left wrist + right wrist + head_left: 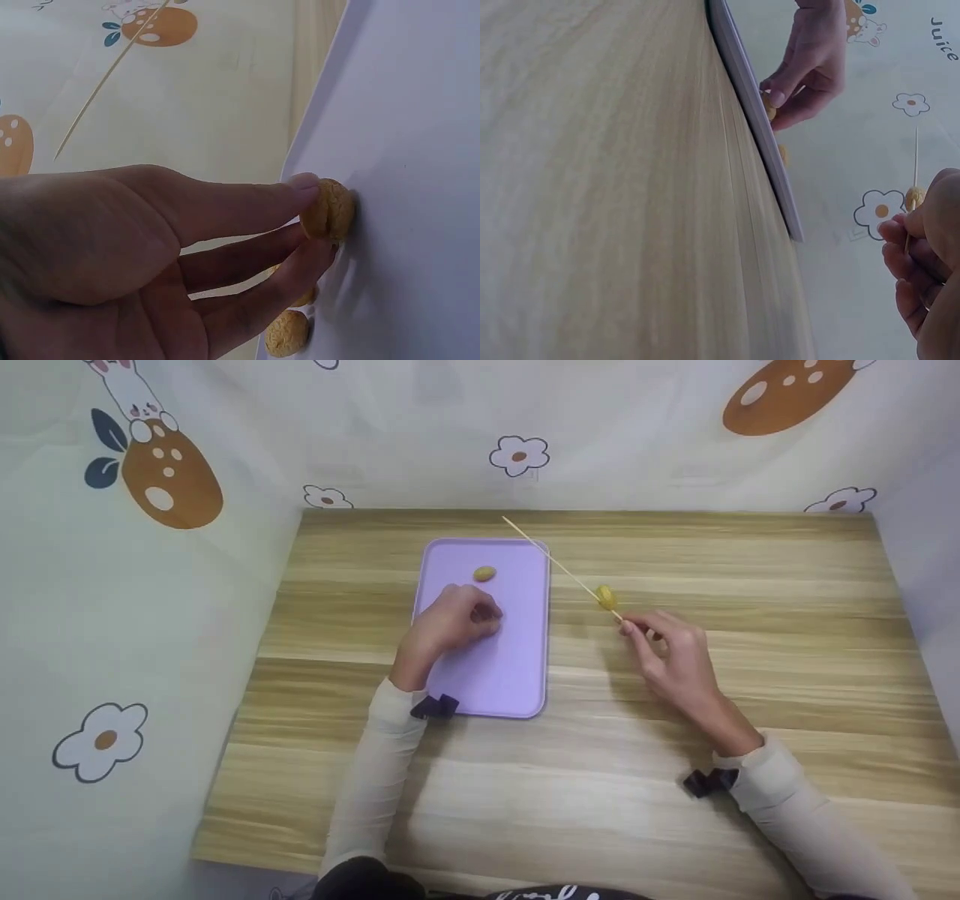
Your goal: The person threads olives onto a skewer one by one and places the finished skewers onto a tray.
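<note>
My left hand (pixel 457 619) is over the purple tray (pixel 517 682), pinching a small, round golden-brown puff (pixel 330 210) between thumb and fingers. In the head view that puff is hidden by the hand. Another puff (pixel 484 574) lies on the tray just beyond the fingers; the left wrist view has a puff (pixel 287 333) on the tray and part of one more behind the fingers. Right of the tray, my right hand (pixel 675 656) holds a thin wooden skewer (pixel 551 558) near its lower end. One yellowish puff (pixel 607 598) is threaded on it, close to the fingertips.
The tray lies on a wood-grain table (pixel 735 562). Pale cloth walls (pixel 420 450) with printed flowers and rabbits rise behind and at the sides. The skewer's far tip slants over the tray's back right corner.
</note>
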A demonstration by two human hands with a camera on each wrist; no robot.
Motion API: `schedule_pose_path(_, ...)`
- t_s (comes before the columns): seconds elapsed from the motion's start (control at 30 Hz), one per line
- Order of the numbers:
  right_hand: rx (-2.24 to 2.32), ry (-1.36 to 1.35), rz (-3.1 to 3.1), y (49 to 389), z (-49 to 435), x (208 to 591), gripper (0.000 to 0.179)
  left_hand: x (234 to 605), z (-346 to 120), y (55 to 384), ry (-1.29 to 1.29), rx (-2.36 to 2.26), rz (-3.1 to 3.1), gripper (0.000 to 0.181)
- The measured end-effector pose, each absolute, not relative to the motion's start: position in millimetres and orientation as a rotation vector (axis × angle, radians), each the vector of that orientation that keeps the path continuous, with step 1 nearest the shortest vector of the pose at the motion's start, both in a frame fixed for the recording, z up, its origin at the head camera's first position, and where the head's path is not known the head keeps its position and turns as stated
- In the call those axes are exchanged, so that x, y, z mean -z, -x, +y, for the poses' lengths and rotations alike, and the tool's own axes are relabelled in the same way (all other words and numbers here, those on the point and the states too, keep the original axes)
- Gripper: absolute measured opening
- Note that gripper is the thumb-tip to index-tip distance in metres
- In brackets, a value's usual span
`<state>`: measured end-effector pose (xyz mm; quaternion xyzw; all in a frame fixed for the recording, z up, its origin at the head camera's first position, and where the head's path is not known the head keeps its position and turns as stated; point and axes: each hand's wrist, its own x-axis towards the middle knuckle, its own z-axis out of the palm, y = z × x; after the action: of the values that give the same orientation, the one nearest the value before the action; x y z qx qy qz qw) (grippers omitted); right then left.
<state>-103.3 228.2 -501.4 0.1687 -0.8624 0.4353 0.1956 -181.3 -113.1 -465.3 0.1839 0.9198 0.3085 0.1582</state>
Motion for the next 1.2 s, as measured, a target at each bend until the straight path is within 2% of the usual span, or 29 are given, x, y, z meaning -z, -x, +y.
schedule_pose_path(0.2,-1.226,-0.471,-2.426,103,228,502,0.011,467,-116,188,-0.539,-1.051,2.577,0.021)
schedule_pose_path(0.73,-1.235,-0.539,-2.404,103,227,508,0.014,468,-117,197,-0.406,-1.952,2.111,0.030)
schedule_pose_path(1.2,-1.257,-0.576,-2.425,101,225,510,0.014,458,-116,199,-0.102,-2.402,1.794,0.034)
